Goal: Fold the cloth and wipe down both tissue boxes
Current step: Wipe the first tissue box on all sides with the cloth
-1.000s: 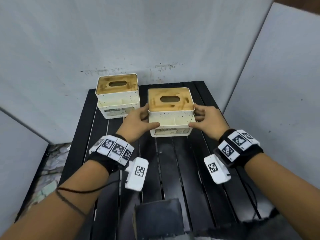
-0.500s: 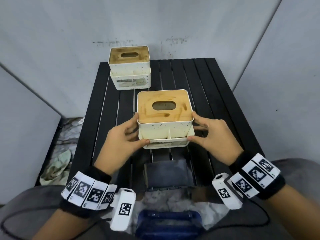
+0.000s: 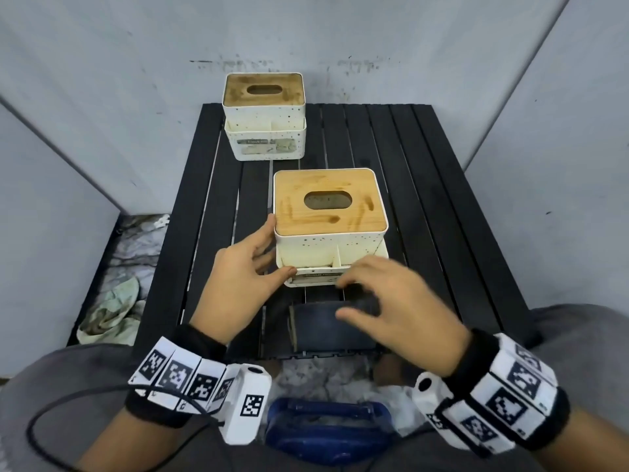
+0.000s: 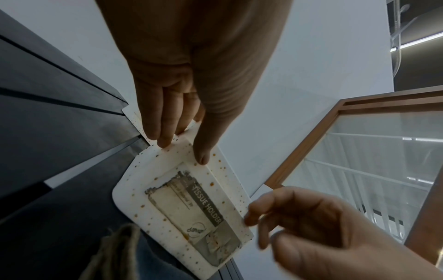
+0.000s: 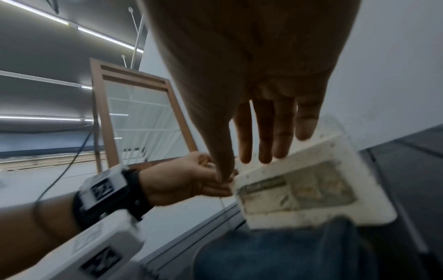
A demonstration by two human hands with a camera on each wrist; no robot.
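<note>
The near tissue box (image 3: pixel 330 229), white with a stained wooden lid, stands mid-table just behind a dark folded cloth (image 3: pixel 326 330) at the front edge. My left hand (image 3: pixel 277 248) grips its front-left corner, thumb on the labelled front and fingers on the side, as the left wrist view shows for the left hand (image 4: pixel 184 151) on the box (image 4: pixel 191 204). My right hand (image 3: pixel 343 299) hovers blurred over the cloth, off the box, holding nothing. In the right wrist view the right hand (image 5: pixel 246 166) has straight fingers before the box (image 5: pixel 299 191), with the cloth (image 5: pixel 275 255) below. The second tissue box (image 3: pixel 263 120) stands at the far left.
The black slatted table (image 3: pixel 442 199) is closed in by grey panels at the back and on both sides. Crumpled rags (image 3: pixel 112 308) lie on the floor to the left. A blue object (image 3: pixel 326 427) sits below the front edge, between my knees.
Both hands drew the near box toward me, from beside the far box to mid-table. The right hand then let go and moved down over the cloth; the left still holds the box.
</note>
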